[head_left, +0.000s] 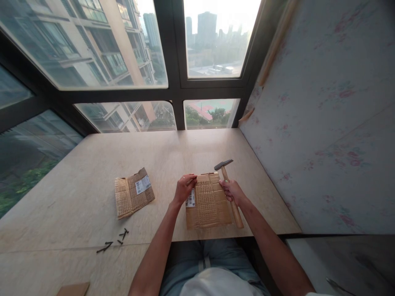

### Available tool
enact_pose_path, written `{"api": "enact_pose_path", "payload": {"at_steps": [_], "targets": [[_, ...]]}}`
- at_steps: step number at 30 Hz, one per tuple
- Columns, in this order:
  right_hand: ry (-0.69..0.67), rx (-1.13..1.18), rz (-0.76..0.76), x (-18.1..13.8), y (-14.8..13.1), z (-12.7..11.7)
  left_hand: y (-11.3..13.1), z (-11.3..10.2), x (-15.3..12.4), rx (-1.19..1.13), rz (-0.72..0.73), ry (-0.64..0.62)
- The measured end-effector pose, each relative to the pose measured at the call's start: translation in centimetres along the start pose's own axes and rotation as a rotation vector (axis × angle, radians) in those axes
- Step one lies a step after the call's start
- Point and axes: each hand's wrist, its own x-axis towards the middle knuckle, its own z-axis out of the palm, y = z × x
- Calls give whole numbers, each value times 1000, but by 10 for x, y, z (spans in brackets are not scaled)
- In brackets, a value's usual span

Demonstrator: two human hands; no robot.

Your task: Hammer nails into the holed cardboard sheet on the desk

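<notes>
A flattened piece of corrugated cardboard (pixel 210 201), with a white label on its left side, lies on the wooden surface right in front of me. My left hand (pixel 185 189) is closed at its upper left corner, the fingertips pinching the edge. Small dark marks show beside those fingertips, too small to make out. In my right hand (pixel 232 191) is a hammer (pixel 237 213), gripped around the upper part of its wooden handle. The metal head points away from me, beyond the cardboard's upper right corner. The fingers of this hand are by the cardboard's right edge.
To the left lies a second creased cardboard piece (pixel 134 193) with a label. Several dark screws or nails (pixel 106 246) are scattered nearer me. Another flat brown piece (pixel 74 289) shows at the bottom edge. Windows (pixel 175 94) stand behind, and a flowered wall (pixel 324 123) rises on the right.
</notes>
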Motion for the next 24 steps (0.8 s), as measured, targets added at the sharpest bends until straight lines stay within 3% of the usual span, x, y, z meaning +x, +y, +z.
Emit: {"api": "enact_pose_path", "payload": {"at_steps": [15, 24], "targets": [[27, 3, 2, -5, 12, 2, -5, -7, 3, 80, 51, -106], [75, -22, 13, -5, 14, 5, 2, -5, 5, 225, 170, -158]]}}
